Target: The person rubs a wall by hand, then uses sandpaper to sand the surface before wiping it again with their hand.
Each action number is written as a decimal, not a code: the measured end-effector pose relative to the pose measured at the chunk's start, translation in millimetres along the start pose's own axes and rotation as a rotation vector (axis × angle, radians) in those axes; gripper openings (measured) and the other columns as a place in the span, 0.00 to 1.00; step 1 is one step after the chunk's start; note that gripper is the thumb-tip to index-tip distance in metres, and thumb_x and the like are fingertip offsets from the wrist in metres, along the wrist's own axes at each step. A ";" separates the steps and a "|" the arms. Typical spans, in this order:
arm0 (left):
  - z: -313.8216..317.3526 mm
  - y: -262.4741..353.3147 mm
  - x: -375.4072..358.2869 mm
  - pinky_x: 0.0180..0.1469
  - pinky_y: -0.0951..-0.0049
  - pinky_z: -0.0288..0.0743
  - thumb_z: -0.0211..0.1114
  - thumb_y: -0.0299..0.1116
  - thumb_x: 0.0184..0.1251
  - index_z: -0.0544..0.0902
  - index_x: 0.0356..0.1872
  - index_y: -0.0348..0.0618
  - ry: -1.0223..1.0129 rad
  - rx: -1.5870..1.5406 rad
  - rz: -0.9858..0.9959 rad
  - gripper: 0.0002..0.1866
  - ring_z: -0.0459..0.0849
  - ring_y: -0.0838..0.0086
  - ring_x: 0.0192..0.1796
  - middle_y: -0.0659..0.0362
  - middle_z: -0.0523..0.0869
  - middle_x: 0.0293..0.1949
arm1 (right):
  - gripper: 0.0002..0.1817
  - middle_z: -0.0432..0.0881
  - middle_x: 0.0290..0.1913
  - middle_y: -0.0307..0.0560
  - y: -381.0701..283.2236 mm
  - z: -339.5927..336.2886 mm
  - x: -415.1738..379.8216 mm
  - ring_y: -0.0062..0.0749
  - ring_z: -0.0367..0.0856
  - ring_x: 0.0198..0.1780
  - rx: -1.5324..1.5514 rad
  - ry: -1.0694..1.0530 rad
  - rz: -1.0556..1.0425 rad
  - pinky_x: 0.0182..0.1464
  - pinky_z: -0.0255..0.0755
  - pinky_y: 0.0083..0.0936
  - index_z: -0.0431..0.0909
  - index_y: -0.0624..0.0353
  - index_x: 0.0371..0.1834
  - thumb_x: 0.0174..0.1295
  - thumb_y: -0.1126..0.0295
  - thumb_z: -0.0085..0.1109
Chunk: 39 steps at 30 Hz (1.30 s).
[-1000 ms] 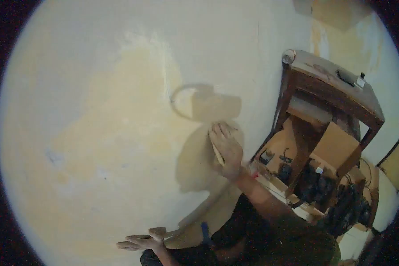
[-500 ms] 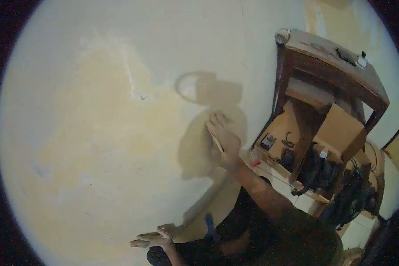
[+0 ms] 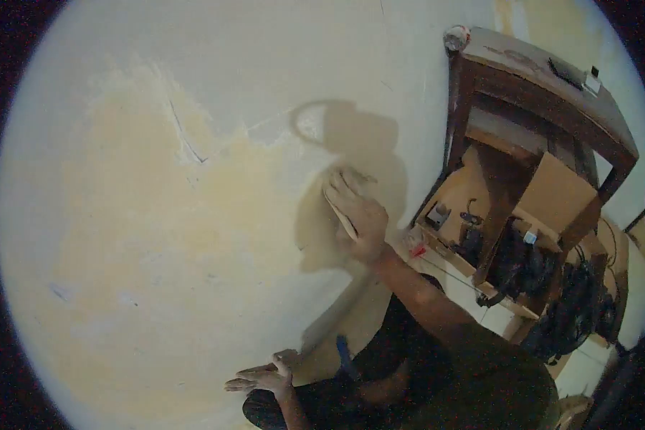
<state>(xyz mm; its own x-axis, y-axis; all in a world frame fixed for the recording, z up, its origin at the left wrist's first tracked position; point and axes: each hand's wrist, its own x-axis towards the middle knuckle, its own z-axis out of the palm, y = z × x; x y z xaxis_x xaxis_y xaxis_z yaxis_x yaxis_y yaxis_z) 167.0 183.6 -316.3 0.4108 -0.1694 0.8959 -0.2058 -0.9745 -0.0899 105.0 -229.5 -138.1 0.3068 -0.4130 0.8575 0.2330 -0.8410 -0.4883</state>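
Note:
My right hand (image 3: 358,211) lies against the wall (image 3: 158,251), fingers together and pointing up and left. Along its left edge shows a thin pale strip (image 3: 344,218), the rim of a flat sheet that looks like sandpaper under the palm. Most of that sheet is hidden. The wall surface is a patchy mix of yellow and grey-white, with a crack-like mark (image 3: 197,154) left of the hand. Lower down, my left hand (image 3: 265,376) is open beside my dark-clothed knee, fingers stretched left and nothing in them. Both hands look dusty.
At the right stands a dark wooden table (image 3: 545,93) with small items on top. Beneath it are open cardboard boxes (image 3: 555,197) holding black cables and small devices. A blue strip-like object (image 3: 345,355) shows by my legs. Pale floor tiles (image 3: 466,283) lie beside the boxes.
The view has shifted a little, so the wall marks sit further left and the table slightly higher. My right hand appears slightly higher and stays on the wall. My left hand remains open.

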 end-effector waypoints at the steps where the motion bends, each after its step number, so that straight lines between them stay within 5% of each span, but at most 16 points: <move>1: 0.0 2.8 -0.7 0.76 0.23 0.32 0.47 0.76 0.69 0.36 0.85 0.41 -0.021 -0.034 -0.010 0.59 0.30 0.28 0.82 0.29 0.29 0.82 | 0.27 0.79 0.70 0.56 -1.2 -8.4 -7.0 0.55 0.78 0.71 -0.109 -0.096 -0.001 0.68 0.76 0.41 0.81 0.55 0.65 0.62 0.62 0.64; 6: -8.2 -1.6 -3.2 0.73 0.19 0.27 0.52 0.73 0.70 0.33 0.85 0.42 -0.040 -0.075 0.015 0.60 0.25 0.29 0.82 0.32 0.26 0.82 | 0.26 0.79 0.71 0.52 20.7 14.9 -42.6 0.49 0.79 0.69 -0.009 0.065 -0.105 0.66 0.77 0.37 0.82 0.57 0.64 0.62 0.63 0.65; 8: -4.3 0.1 5.2 0.75 0.21 0.34 0.49 0.75 0.70 0.38 0.85 0.41 0.005 -0.029 0.023 0.59 0.31 0.29 0.83 0.31 0.30 0.82 | 0.24 0.78 0.71 0.51 13.7 10.4 -4.0 0.48 0.77 0.70 -0.036 0.153 -0.156 0.65 0.77 0.37 0.82 0.56 0.63 0.63 0.63 0.63; 12: 0.7 0.2 -7.0 0.76 0.22 0.38 0.46 0.77 0.70 0.40 0.85 0.40 -0.003 0.013 0.002 0.59 0.33 0.29 0.83 0.30 0.32 0.82 | 0.22 0.76 0.71 0.50 -1.3 1.3 -8.6 0.47 0.75 0.72 -0.177 -0.069 -0.061 0.63 0.78 0.37 0.82 0.56 0.61 0.64 0.66 0.61; 15: -1.8 1.8 -5.2 0.73 0.18 0.29 0.56 0.72 0.68 0.36 0.85 0.41 -0.016 -0.074 0.018 0.61 0.27 0.29 0.82 0.32 0.25 0.82 | 0.22 0.77 0.70 0.49 -5.6 1.0 -25.0 0.47 0.75 0.72 -0.204 -0.220 0.086 0.61 0.79 0.38 0.82 0.56 0.61 0.62 0.67 0.61; 17: -1.9 1.0 -7.8 0.73 0.17 0.29 0.58 0.71 0.68 0.36 0.85 0.41 -0.055 -0.121 -0.026 0.61 0.25 0.30 0.82 0.33 0.24 0.82 | 0.23 0.78 0.70 0.49 -14.6 -4.1 -21.1 0.46 0.74 0.72 -0.123 -0.179 0.167 0.62 0.78 0.37 0.82 0.56 0.61 0.62 0.67 0.61; 20: -19.5 12.2 0.7 0.75 0.20 0.28 0.60 0.70 0.68 0.37 0.85 0.42 -0.129 -0.220 -0.043 0.61 0.24 0.32 0.83 0.32 0.25 0.82 | 0.22 0.79 0.69 0.50 -3.8 6.1 -7.5 0.47 0.74 0.72 0.018 0.085 -0.064 0.65 0.75 0.37 0.82 0.56 0.61 0.63 0.65 0.60; 21: -29.4 18.4 11.6 0.76 0.22 0.27 0.60 0.69 0.68 0.37 0.85 0.42 -0.160 -0.261 -0.040 0.60 0.24 0.33 0.83 0.32 0.26 0.82 | 0.21 0.79 0.69 0.50 -4.9 3.3 -11.0 0.47 0.75 0.72 -0.058 -0.012 -0.025 0.66 0.74 0.37 0.83 0.56 0.61 0.64 0.66 0.60; 23: -45.7 28.7 49.0 0.78 0.26 0.28 0.59 0.65 0.72 0.38 0.85 0.40 -0.099 -0.336 0.003 0.57 0.29 0.33 0.84 0.34 0.33 0.83 | 0.21 0.79 0.69 0.51 -9.4 -2.8 -17.5 0.48 0.76 0.71 -0.205 -0.198 0.027 0.68 0.72 0.36 0.83 0.56 0.60 0.64 0.66 0.60; 26: -88.9 60.3 136.5 0.81 0.31 0.31 0.62 0.57 0.74 0.40 0.84 0.38 0.088 -0.342 -0.027 0.53 0.37 0.37 0.85 0.38 0.41 0.85 | 0.20 0.79 0.69 0.52 -1.2 12.3 -43.8 0.50 0.77 0.69 -0.009 0.009 -0.068 0.70 0.71 0.36 0.83 0.57 0.60 0.65 0.66 0.60; 28: -91.0 51.8 193.4 0.81 0.31 0.35 0.61 0.55 0.75 0.50 0.83 0.36 0.344 -0.670 0.167 0.48 0.44 0.38 0.85 0.40 0.51 0.84 | 0.19 0.79 0.69 0.53 -14.9 3.6 -14.9 0.50 0.78 0.69 -0.001 0.033 -0.075 0.70 0.71 0.37 0.83 0.57 0.60 0.66 0.66 0.59; 30: -107.1 26.8 223.5 0.79 0.30 0.48 0.60 0.52 0.76 0.66 0.77 0.36 0.345 -0.387 0.213 0.38 0.56 0.36 0.81 0.37 0.62 0.79 | 0.19 0.79 0.68 0.54 -18.0 2.4 -7.3 0.49 0.78 0.69 0.002 0.044 -0.101 0.70 0.70 0.38 0.83 0.57 0.60 0.67 0.65 0.58; 33: -129.0 62.7 295.6 0.75 0.31 0.61 0.60 0.51 0.76 0.76 0.65 0.37 0.403 -0.723 0.296 0.29 0.68 0.35 0.75 0.36 0.70 0.73 | 0.19 0.80 0.68 0.53 -10.7 4.8 -12.0 0.49 0.77 0.69 -0.018 0.006 -0.123 0.70 0.70 0.40 0.83 0.56 0.60 0.69 0.64 0.57; 36: -109.8 92.5 324.2 0.72 0.33 0.67 0.60 0.47 0.76 0.80 0.56 0.35 0.388 -0.786 0.395 0.23 0.72 0.36 0.72 0.36 0.73 0.68 | 0.19 0.80 0.68 0.53 -3.1 1.2 -17.8 0.49 0.77 0.69 -0.032 -0.061 -0.017 0.70 0.70 0.41 0.84 0.55 0.60 0.70 0.62 0.55; 37: -110.4 99.6 321.3 0.75 0.40 0.67 0.61 0.44 0.75 0.79 0.63 0.35 0.346 -0.781 0.411 0.25 0.72 0.41 0.74 0.35 0.74 0.71 | 0.19 0.80 0.68 0.53 0.5 3.3 -13.1 0.48 0.77 0.69 -0.009 -0.036 -0.030 0.70 0.71 0.41 0.84 0.54 0.60 0.70 0.62 0.55; 39: -115.3 100.8 314.4 0.74 0.40 0.66 0.62 0.46 0.73 0.82 0.60 0.38 0.346 -0.565 0.438 0.24 0.72 0.40 0.74 0.38 0.77 0.69 | 0.19 0.80 0.68 0.52 -2.2 9.7 -8.2 0.48 0.77 0.69 0.050 0.023 -0.073 0.70 0.71 0.41 0.84 0.54 0.60 0.71 0.62 0.54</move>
<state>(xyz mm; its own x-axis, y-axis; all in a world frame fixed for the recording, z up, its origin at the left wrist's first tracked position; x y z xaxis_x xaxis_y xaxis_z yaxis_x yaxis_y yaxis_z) 173.1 49.1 6.5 -0.0918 -0.3743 0.9227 -0.7427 -0.5915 -0.3139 110.9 -220.9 -145.6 0.2660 -0.3594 0.8945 0.3003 -0.8508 -0.4312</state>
